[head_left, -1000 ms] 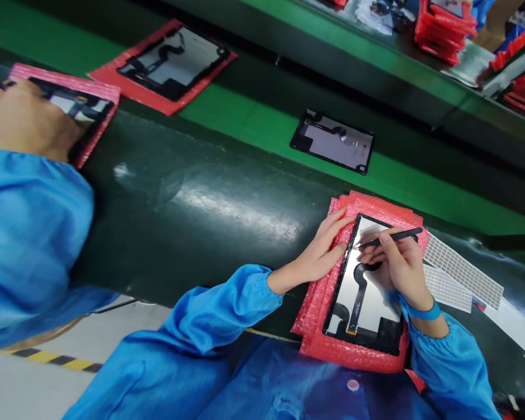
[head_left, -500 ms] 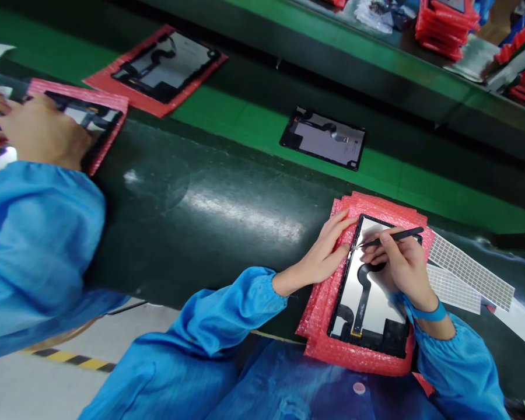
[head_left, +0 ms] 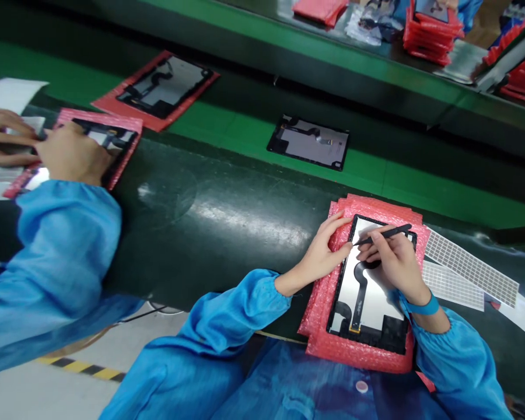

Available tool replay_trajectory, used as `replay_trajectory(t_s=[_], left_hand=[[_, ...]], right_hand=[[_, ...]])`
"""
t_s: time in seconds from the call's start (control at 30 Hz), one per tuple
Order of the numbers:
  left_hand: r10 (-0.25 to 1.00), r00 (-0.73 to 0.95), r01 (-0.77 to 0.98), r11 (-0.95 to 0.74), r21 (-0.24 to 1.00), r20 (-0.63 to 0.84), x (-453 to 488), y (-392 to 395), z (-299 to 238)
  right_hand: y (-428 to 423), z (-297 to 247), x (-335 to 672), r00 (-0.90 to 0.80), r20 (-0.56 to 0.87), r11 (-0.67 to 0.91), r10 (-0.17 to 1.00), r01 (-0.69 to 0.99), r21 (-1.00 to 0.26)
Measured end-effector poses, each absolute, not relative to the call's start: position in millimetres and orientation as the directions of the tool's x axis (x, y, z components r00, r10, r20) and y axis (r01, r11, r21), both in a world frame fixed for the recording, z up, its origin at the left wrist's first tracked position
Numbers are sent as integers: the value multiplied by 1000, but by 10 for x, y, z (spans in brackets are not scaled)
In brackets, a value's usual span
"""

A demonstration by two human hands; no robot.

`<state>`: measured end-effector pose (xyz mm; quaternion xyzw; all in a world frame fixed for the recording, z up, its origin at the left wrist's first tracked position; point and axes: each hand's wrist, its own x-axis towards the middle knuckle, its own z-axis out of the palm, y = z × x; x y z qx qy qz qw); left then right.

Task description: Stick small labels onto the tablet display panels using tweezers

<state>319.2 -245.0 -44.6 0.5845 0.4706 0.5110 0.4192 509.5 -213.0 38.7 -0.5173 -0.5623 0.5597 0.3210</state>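
A tablet screen panel (head_left: pixel 378 300) lies back side up on a stack of red bubble-wrap bags (head_left: pixel 317 306). It has a silver back, black edges and a curved black flex cable (head_left: pixel 360 294). My left hand (head_left: pixel 321 256) rests at the panel's upper left edge, fingers stretched over the bags and thumb at the edge. Black tweezers (head_left: pixel 394 231) are pinched in my right hand (head_left: pixel 400 262), above the panel. Their tip meets the panel's left edge by my left thumb; whether anything is between the points is too small to tell.
White sheets with grid-pattern stickers (head_left: pixel 472 265) lie to the right. Another panel (head_left: pixel 310 142) sits on the green strip ahead, and one on a red bag (head_left: pixel 164 87) farther left. A co-worker's hands (head_left: pixel 72 154) handle a panel at left. A shelf (head_left: pixel 376 67) runs across the back.
The tweezers' tip has shifted slightly left, up to the panel's edge and my left thumb. My left hand stays at the edge. The whole view has shifted a little.
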Motion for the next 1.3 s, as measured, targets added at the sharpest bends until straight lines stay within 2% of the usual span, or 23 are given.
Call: replay_trajectory(t_s=[0.17, 0.3, 0.37, 0.5, 0.7, 0.83, 0.9, 1.0, 1.1, 1.2, 1.3], left_hand=[[984, -24, 132, -174, 976, 178, 3211, -2395, -416], [979, -143, 241, -107, 965, 145, 3100, -2451, -265], [992, -100, 310, -40, 950, 74, 3021, -2523, -172], [991, 120, 405, 10, 914, -64, 2950, -2671, -17], [986, 166, 594, -111, 797, 14, 3065, -2721, 223], [977, 213, 773, -184, 607, 25, 3162, -2689, 419], [970, 244, 795, -212, 568, 21, 3197, -2657, 523], [955, 294, 623, -233, 747, 52, 3252, -2602, 631], [951, 303, 291, -146, 945, 54, 3346, -2562, 615], [951, 309, 21, -28, 999, 20, 3464, -2473, 505], [943, 332, -138, 19, 990, 28, 3559, -2144, 393]], right_hand=[[-2125, 358, 5076, -223, -195, -169, 955, 130, -977], [-2207, 481, 5237, -148, -85, -91, 985, -31, -995], [-2281, 528, 5404, -96, -8, -13, 995, -45, -999], [-2411, 403, 5726, -19, 72, 72, 997, 22, -997], [-2498, 11, 5839, 11, 133, 131, 991, 95, -987], [-2527, -111, 5848, 64, 179, 172, 982, 95, -980], [-2534, -146, 5857, 96, 193, 186, 976, 80, -979], [-2546, -165, 5850, 160, 212, 211, 964, 28, -977], [-2565, -140, 5819, 236, 219, 226, 947, -5, -974], [-2574, -87, 5827, 316, 225, 240, 922, -10, -971], [-2564, -41, 5945, 462, 309, 345, 831, 6, -939]])
